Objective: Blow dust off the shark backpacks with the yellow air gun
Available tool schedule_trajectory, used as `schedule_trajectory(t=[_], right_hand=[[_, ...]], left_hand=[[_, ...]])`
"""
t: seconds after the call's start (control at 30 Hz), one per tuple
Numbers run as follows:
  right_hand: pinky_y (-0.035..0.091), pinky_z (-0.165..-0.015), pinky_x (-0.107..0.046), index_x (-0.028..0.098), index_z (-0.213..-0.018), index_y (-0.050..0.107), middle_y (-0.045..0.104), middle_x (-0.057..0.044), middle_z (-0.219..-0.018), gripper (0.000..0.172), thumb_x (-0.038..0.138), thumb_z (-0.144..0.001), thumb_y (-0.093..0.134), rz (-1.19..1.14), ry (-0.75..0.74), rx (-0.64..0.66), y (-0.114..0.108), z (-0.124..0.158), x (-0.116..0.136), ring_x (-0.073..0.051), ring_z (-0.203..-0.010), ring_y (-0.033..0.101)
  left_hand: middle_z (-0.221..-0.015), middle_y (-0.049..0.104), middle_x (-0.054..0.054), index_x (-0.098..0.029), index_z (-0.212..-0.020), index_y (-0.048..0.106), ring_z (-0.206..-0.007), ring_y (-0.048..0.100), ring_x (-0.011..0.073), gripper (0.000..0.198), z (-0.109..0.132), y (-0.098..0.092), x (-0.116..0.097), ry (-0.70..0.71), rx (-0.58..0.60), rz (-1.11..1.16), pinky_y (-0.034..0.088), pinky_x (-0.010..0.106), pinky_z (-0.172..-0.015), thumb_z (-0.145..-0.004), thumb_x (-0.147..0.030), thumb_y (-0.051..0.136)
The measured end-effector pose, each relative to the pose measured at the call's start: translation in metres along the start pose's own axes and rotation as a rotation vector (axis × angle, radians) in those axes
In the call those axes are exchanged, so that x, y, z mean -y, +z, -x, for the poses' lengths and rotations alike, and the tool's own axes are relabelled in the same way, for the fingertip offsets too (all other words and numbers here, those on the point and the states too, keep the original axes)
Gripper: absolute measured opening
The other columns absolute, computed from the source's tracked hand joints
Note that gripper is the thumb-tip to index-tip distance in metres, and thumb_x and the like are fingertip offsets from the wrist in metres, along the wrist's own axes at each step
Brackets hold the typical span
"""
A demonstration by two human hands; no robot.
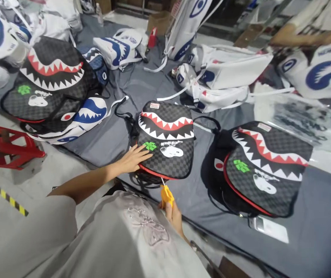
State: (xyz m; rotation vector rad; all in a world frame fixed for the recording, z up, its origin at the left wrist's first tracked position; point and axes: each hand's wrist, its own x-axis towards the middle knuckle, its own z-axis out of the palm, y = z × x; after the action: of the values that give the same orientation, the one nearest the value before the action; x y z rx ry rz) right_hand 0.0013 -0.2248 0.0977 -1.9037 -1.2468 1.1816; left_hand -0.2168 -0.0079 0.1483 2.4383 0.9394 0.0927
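— Backpack [168, 129], dark checkered, middle of the frame, lying flap upward on the grey-covered table [313, 235]. Red-and-white toothed mouth across its flap, white dog figure below, red trim along the lower edge. Where are the hands?

— Left hand [133, 159] palm down on the bag's lower left corner, fingers spread, tips just beside the green patch [149, 146]. Right hand [174, 216] lower, just below centre of the frame, fingers wrapped about a yellow-handled tool [167, 196].

— Does the tool meet the bag?

— Thin metal tip points up at the red trim. Contact or small gap: cannot tell.

— Neighbours?

— Second dark bag [270, 166], same pattern, right of the frame, well apart from the first. White flat object [271, 229] lies partly under its lower edge. Third dark bag [48, 79] upper left, on top of a white-and-blue bag [91, 112].

— And the far side?

— White bags [232, 71] heaped upper right, clear plastic [304, 123] at the right. Another person's forearm [296, 38] in the upper right corner. Red stool [16, 148] at the left edge, on the floor.
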Motion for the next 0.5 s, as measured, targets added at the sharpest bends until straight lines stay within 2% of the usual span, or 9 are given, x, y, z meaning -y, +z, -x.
schedule_trajectory(t=[0.07,0.13,0.17,0.23,0.3,0.4,0.5], right_hand=[[0.049,-0.069,-0.032,0.023,-0.087,0.059,0.067,-0.006,-0.074,0.048,0.06,-0.097,0.03,-0.029,0.029,-0.03,0.0,0.005,0.004,-0.021,-0.069,0.065],[0.049,-0.067,-0.035,0.025,-0.087,0.058,0.064,-0.004,-0.068,0.043,0.056,-0.097,0.03,-0.045,0.082,-0.094,-0.005,0.017,0.009,-0.023,-0.065,0.063],[0.048,-0.065,-0.036,0.027,-0.088,0.058,0.061,-0.003,-0.063,0.041,0.055,-0.097,0.029,-0.05,0.111,-0.143,-0.008,0.024,0.013,-0.024,-0.061,0.061],[0.048,-0.062,-0.038,0.028,-0.089,0.057,0.055,-0.002,-0.057,0.041,0.056,-0.097,0.027,-0.053,0.141,-0.244,-0.015,0.036,0.022,-0.025,-0.055,0.057],[0.048,-0.062,-0.038,0.027,-0.088,0.057,0.055,-0.003,-0.059,0.044,0.057,-0.097,0.026,-0.032,0.146,-0.316,-0.023,0.036,0.034,-0.024,-0.055,0.057],[0.045,-0.059,-0.034,0.021,-0.091,0.059,0.059,-0.004,-0.063,0.052,0.06,-0.097,0.026,0.06,0.204,-0.28,-0.035,0.002,0.053,-0.022,-0.057,0.059],[0.041,-0.054,-0.03,0.016,-0.095,0.064,0.062,-0.006,-0.066,0.056,0.059,-0.1,0.028,0.188,0.253,-0.16,-0.043,-0.065,0.069,-0.019,-0.058,0.06]], left_hand=[[-0.138,0.065,0.004,-0.025,-0.133,0.064,-0.138,0.052,0.0238,0.058,-0.028,-0.011,-0.008,0.026,-0.008,0.074,0.039,0.038,-0.116,-0.079,-0.006,0.064],[-0.117,0.075,0.007,-0.019,-0.118,0.072,-0.112,0.068,0.0216,0.039,-0.06,-0.03,-0.01,-0.072,-0.112,0.128,0.052,0.032,-0.096,-0.083,-0.007,0.06],[-0.105,0.077,0.008,-0.015,-0.113,0.074,-0.098,0.071,0.0212,0.031,-0.076,-0.042,-0.009,-0.157,-0.216,0.144,0.054,0.031,-0.086,-0.088,-0.012,0.057],[-0.086,0.075,0.008,-0.012,-0.104,0.076,-0.078,0.069,0.0197,0.026,-0.099,-0.067,-0.005,-0.286,-0.443,0.18,0.05,0.029,-0.073,-0.094,-0.026,0.056],[-0.071,0.07,0.003,-0.013,-0.093,0.077,-0.065,0.062,0.0161,0.029,-0.108,-0.085,-0.002,-0.293,-0.577,0.23,0.044,0.026,-0.065,-0.093,-0.038,0.061],[-0.06,0.063,0.001,-0.016,-0.076,0.073,-0.056,0.055,0.0128,0.039,-0.1,-0.088,-0.014,-0.144,-0.555,0.232,0.037,0.025,-0.058,-0.093,-0.049,0.06],[-0.06,0.063,0.002,-0.017,-0.068,0.068,-0.055,0.056,0.0129,0.048,-0.089,-0.07,-0.044,0.111,-0.457,0.19,0.037,0.025,-0.056,-0.095,-0.053,0.053]])
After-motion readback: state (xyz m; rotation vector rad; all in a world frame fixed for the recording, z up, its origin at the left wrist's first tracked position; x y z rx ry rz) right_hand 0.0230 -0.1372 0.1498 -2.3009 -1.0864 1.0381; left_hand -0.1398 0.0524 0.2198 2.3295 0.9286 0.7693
